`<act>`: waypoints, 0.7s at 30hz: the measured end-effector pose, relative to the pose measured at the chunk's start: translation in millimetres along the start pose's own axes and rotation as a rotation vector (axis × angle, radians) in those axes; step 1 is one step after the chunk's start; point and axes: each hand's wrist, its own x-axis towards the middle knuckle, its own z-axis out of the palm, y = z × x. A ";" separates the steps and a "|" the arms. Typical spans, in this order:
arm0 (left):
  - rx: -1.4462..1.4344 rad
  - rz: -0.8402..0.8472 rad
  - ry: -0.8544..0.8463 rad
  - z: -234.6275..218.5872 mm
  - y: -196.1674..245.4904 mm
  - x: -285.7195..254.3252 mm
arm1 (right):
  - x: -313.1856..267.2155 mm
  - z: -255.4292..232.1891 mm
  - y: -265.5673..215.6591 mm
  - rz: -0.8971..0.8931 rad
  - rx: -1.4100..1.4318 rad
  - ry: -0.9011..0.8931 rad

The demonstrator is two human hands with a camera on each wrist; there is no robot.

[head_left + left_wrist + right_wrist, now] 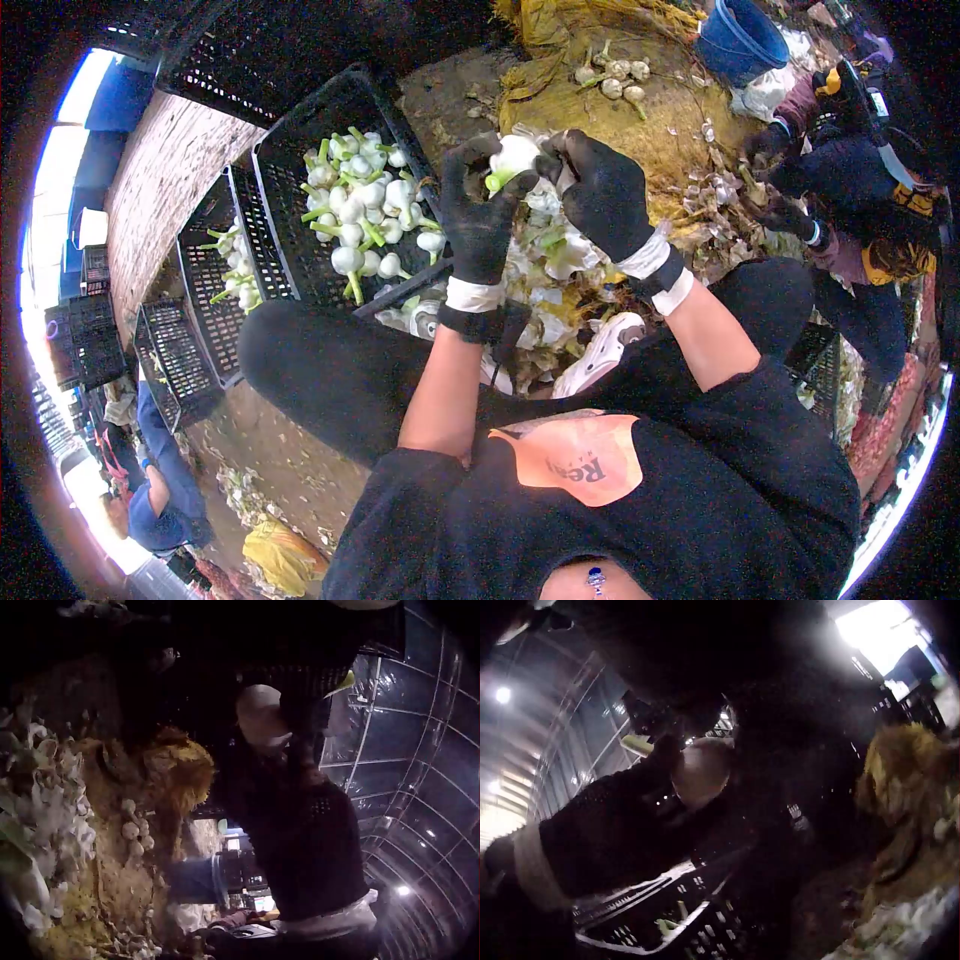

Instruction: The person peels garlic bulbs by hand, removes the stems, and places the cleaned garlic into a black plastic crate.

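Observation:
A white garlic bulb [517, 154] with a short cut green stem is held up in front of the body. My left hand [480, 215], in a black glove with a white wrist band, grips it from the left, the stem pointing down between the fingers. From the other side my gloved right hand [606, 195] curls its fingers and thumb against the bulb's right edge. The left wrist view shows the pale bulb [262, 716] beside the dark right glove [307, 840]. In the right wrist view the bulb [701, 771] sits at the left glove's fingers [630, 810].
A black crate [290, 240] of trimmed garlic bulbs [365, 200] stands at the left, another crate [215, 290] beyond it. Loose peelings [560, 255] cover the ground below the hands. Several untrimmed bulbs [615, 75] lie on yellow sacking [560, 110] near a blue bucket [740, 42]. Another person [840, 170] works at the right.

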 end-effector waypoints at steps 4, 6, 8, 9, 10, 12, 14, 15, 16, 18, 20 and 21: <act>-0.182 -0.105 -0.011 -2.0 -7.8 -4.0 | 2.0 -2.1 0.8 -0.018 0.003 -0.010; -0.553 -0.416 0.033 -7.1 -9.4 -6.0 | -4.5 13.6 15.8 -0.003 -0.037 0.049; -0.022 0.066 0.034 -10.2 -21.8 -10.6 | -20.6 26.8 33.8 -0.040 -0.058 -0.041; -0.004 0.079 0.013 -11.0 -25.0 -12.9 | -28.6 32.0 43.8 -0.078 -0.081 -0.133; 0.013 0.092 -0.008 -9.9 -18.1 -12.3 | -30.5 31.2 46.0 -0.064 -0.105 -0.247; 0.158 0.148 -0.035 -11.1 -11.2 -11.6 | -31.5 32.0 49.3 -0.076 -0.136 -0.256; 0.414 0.225 -0.051 -16.1 -16.8 -12.6 | -20.4 27.5 37.8 -0.065 0.009 -0.149; 0.542 0.262 -0.059 -18.1 -20.9 -14.1 | -10.0 18.1 32.1 -0.034 0.177 -0.191; 0.670 0.297 -0.066 -20.2 -26.0 -16.3 | -3.1 10.4 23.3 0.157 0.435 -0.309; 0.900 0.443 -0.046 -21.6 -49.1 -17.0 | -0.5 10.1 13.8 0.338 0.705 -0.435; 0.753 0.348 0.029 -20.8 -44.2 -19.5 | -5.4 14.6 13.4 0.107 0.267 -0.422; 0.736 0.243 0.034 -22.2 -36.4 -18.9 | -11.1 24.0 21.4 0.098 0.281 -0.426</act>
